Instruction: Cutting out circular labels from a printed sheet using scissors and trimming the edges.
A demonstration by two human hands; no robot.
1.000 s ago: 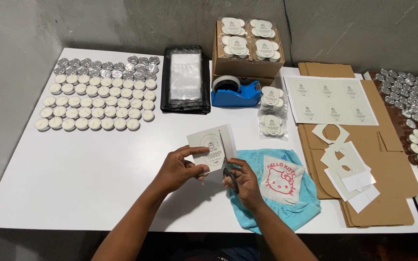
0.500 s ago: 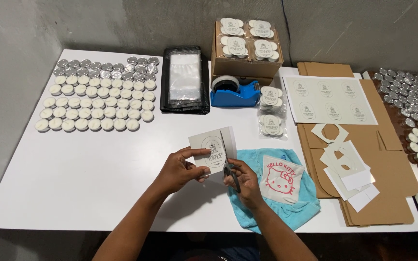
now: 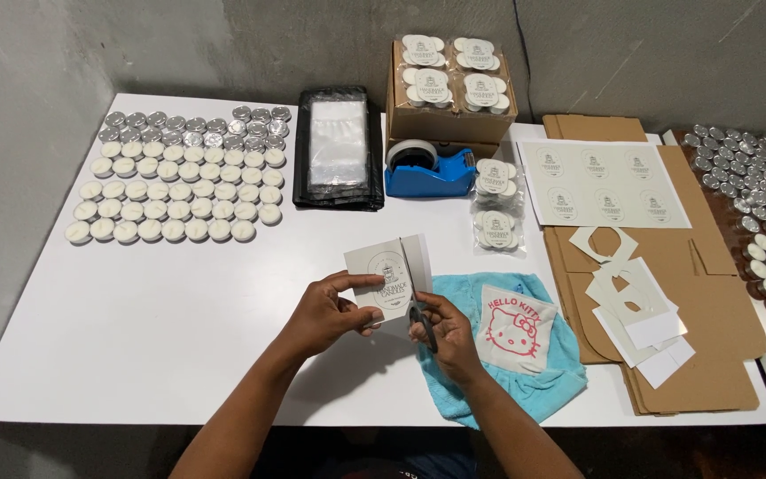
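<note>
Mid-cut near the bench's front edge: our left hand (image 3: pixel 325 312) pinches the label card (image 3: pixel 388 277); right hand (image 3: pixel 443 333) grips scissors (image 3: pixel 414 302). Next: steer around the print.

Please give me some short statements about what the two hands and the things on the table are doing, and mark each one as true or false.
1. The right hand holds scissors. True.
2. The left hand holds a tealight. False: it holds the label paper.
3. The tape dispenser is red. False: it is blue.
4. A blue cloth lies under the right hand. True.
5. The label sheet lies on flat cardboard. True.
</note>
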